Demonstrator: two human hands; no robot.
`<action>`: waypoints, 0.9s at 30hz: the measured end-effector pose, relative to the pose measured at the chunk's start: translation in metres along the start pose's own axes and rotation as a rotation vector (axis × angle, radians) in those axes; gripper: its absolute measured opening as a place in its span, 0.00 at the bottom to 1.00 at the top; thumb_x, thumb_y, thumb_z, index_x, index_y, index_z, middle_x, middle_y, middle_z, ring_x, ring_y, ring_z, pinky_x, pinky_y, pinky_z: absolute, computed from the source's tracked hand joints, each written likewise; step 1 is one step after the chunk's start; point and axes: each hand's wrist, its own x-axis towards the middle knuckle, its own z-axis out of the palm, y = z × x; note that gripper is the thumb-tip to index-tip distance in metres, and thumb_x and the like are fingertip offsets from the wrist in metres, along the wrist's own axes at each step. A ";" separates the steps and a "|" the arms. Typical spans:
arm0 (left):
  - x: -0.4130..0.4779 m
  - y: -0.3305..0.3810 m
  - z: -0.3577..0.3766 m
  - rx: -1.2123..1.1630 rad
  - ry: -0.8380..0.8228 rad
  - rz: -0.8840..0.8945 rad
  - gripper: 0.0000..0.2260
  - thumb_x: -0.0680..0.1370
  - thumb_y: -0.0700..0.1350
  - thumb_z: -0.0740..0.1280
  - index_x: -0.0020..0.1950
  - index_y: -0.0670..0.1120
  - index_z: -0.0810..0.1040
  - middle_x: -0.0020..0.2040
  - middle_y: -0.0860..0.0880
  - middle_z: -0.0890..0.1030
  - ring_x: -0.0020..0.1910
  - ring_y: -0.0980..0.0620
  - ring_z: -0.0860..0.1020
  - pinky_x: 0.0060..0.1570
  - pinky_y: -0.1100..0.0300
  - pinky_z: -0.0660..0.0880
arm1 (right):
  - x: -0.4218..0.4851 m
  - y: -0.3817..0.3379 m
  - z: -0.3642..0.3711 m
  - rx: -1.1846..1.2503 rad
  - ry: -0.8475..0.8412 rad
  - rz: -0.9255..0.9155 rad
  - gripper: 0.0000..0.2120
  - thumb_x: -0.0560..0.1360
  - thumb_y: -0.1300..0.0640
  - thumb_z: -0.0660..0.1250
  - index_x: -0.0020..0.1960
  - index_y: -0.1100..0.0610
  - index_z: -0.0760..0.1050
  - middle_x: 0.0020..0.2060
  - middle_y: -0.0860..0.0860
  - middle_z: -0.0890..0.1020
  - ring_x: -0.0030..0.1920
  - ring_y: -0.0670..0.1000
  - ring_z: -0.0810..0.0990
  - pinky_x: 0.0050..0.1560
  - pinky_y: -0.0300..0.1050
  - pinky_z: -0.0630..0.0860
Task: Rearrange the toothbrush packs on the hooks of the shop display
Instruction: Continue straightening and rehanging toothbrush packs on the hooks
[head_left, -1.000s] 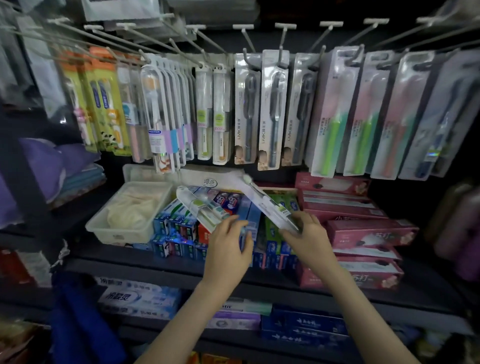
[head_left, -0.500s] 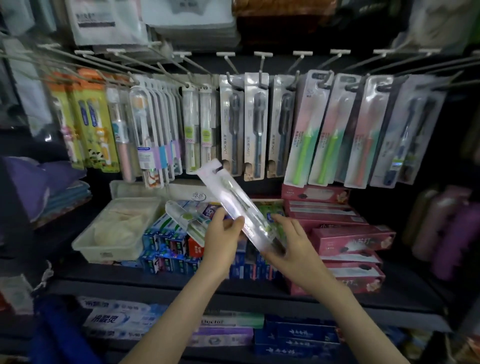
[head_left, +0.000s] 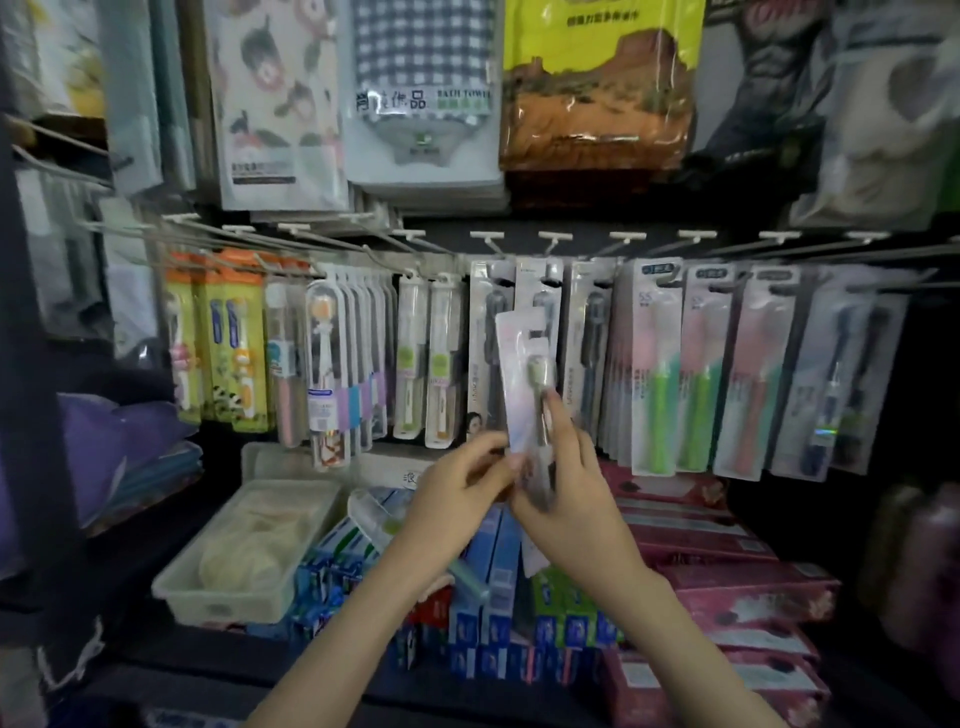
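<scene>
**A:** Entry, head view. Where is the toothbrush pack (head_left: 522, 384)?

**B:** Not on any hook. It stands nearly upright in front of the hanging row (head_left: 657, 374). Its top overlaps the grey-carded packs in the middle of the row and sits below the hook line. Its bottom end is down between both hands.

**A:** Right hand (head_left: 576, 499)?

**B:** Fingers are curled round the lower part of the pack. One finger lies straight up its front face.

**A:** Left hand (head_left: 457, 493)?

**B:** Fingers are bent, with the tips pinching the pack's lower left edge, touching the right hand. A second clear pack (head_left: 371, 512) with a green handle runs slantwise beneath this hand. Cannot tell whether the palm grips it or it lies on the boxes.

**A:** Hooks (head_left: 556, 236)?

**B:** Wire hooks with white ends, in a line above the row. The ones in the middle carry packs.

**A:** Surroundings?

**B:** On the shelf below, blue toothpaste boxes (head_left: 501, 566) sit under the hands. Pink boxes (head_left: 737, 582) are to the right and a white tray (head_left: 218, 597) to the left. Bagged towels (head_left: 421, 78) hang above the hooks.
</scene>
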 end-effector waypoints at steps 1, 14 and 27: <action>0.004 0.001 0.003 0.040 -0.003 0.023 0.06 0.79 0.49 0.63 0.53 0.59 0.78 0.49 0.60 0.81 0.49 0.66 0.78 0.51 0.67 0.75 | 0.002 0.002 -0.008 0.010 0.022 0.027 0.41 0.75 0.55 0.67 0.75 0.44 0.40 0.66 0.38 0.56 0.61 0.30 0.54 0.52 0.20 0.60; 0.057 0.011 0.102 0.571 0.104 0.380 0.28 0.79 0.49 0.64 0.76 0.55 0.56 0.77 0.49 0.53 0.75 0.49 0.55 0.72 0.54 0.54 | -0.023 0.080 -0.119 -0.346 0.263 0.174 0.43 0.73 0.63 0.68 0.75 0.42 0.44 0.63 0.46 0.62 0.60 0.47 0.66 0.52 0.33 0.63; 0.106 0.005 0.179 0.796 0.169 0.564 0.33 0.69 0.43 0.74 0.72 0.43 0.67 0.74 0.35 0.57 0.74 0.36 0.56 0.69 0.39 0.51 | -0.034 0.126 -0.181 -0.347 0.437 0.316 0.43 0.74 0.59 0.67 0.75 0.38 0.43 0.66 0.53 0.63 0.64 0.55 0.68 0.57 0.44 0.67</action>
